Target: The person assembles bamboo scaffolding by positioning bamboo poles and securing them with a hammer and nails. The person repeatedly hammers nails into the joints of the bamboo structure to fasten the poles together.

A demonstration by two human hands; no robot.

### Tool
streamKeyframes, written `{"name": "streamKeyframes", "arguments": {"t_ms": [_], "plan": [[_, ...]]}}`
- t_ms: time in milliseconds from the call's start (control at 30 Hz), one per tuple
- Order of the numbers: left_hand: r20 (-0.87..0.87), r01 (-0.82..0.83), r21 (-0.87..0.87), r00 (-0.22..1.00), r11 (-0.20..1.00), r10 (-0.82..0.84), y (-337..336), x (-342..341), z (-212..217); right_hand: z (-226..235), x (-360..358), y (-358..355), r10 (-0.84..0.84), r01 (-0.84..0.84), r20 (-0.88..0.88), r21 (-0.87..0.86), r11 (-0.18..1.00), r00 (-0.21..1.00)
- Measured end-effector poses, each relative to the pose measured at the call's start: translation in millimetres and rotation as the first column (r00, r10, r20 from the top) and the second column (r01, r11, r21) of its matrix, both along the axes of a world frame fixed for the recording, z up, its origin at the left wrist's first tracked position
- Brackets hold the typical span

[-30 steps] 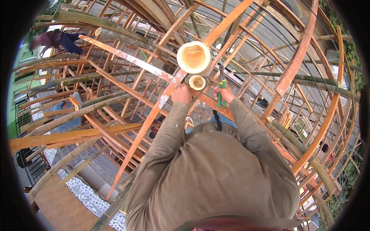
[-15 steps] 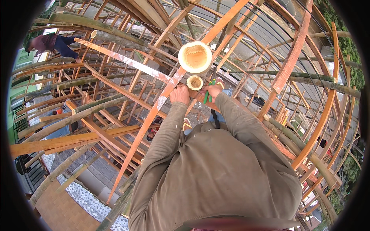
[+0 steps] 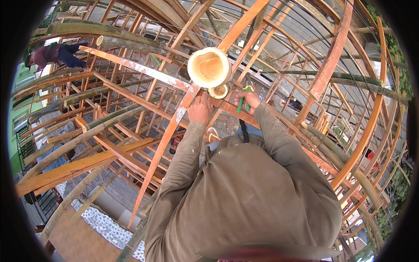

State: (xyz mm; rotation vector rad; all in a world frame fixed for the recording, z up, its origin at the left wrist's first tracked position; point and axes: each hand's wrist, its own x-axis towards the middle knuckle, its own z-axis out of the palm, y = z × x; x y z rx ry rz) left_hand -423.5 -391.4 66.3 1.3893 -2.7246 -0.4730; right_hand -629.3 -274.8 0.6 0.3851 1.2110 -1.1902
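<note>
My right hand (image 3: 249, 101) is closed around green-handled pliers (image 3: 240, 105), just right of two upright bamboo poles with cut, hollow tops. The larger bamboo pole (image 3: 209, 67) stands farther from me, with the smaller bamboo pole (image 3: 218, 91) tucked against its near side. My left hand (image 3: 200, 110) is at the joint left of the small pole, beside a white-smeared wooden beam (image 3: 180, 114). Its fingers are bent and their tips partly hidden, so what they grip does not show. A reddish plank (image 3: 230, 109) runs below and between my hands.
Wooden beams and bamboo poles crisscross all around, with ground far below. A person (image 3: 54, 54) in dark clothes is on the frame at far left; another in blue trousers (image 3: 54, 159) is lower left. A long beam (image 3: 83, 166) crosses at left, a thick timber (image 3: 331, 65) at right.
My right hand with the pliers has drawn a little away from the small bamboo pole, to the right. My left hand stays at the joint. The view has shifted slightly.
</note>
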Motion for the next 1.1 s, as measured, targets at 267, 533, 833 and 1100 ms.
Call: {"name": "streamKeyframes", "arguments": {"t_ms": [267, 533, 833, 1100], "plan": [[-0.318, -0.2, -0.088, 0.934, 0.976, 0.163, 20.1, 81.1, -1.1, 49.6, -55.4, 63.0, 0.745, -0.716, -0.48, 0.293, 0.634, 0.463], [-0.158, -0.456, -0.189, 0.888, 0.87, 0.431, -21.3, 160.8, -25.2, 84.5, -4.0, 69.5, 0.751, -0.767, -0.324, 0.106, 0.633, 0.575], [-0.023, -0.443, 0.183, 0.891, 0.878, 0.454, -29.3, 169.7, -27.3, 91.9, 36.6, 66.8, 0.66, -0.669, -0.137, -0.028, 0.742, 0.738], [-0.011, -0.451, 0.136, 0.89, 0.882, 0.456, -29.2, 165.6, -18.0, 85.1, 53.2, 86.1, 0.516, -0.482, 0.049, -0.292, 0.826, 0.855]]}}
